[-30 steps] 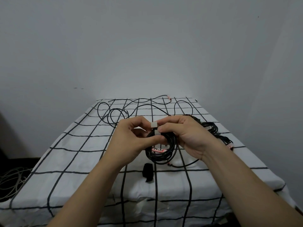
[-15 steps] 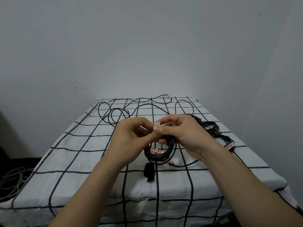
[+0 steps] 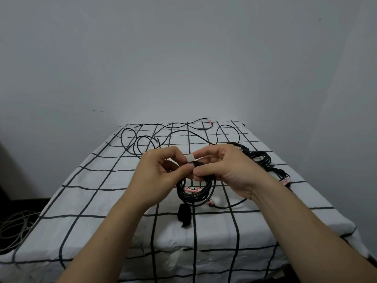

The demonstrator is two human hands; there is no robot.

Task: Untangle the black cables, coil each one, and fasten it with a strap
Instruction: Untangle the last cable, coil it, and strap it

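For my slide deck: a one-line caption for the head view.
Left hand and right hand hold a coiled black cable and pale strap over a checked tablecloth.

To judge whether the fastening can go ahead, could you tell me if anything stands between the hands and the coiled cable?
Nothing visible does. The left hand and right hand both hold the coiled cable, with the pale strap pinched between them at its top. A black strap lies apart on the cloth below.
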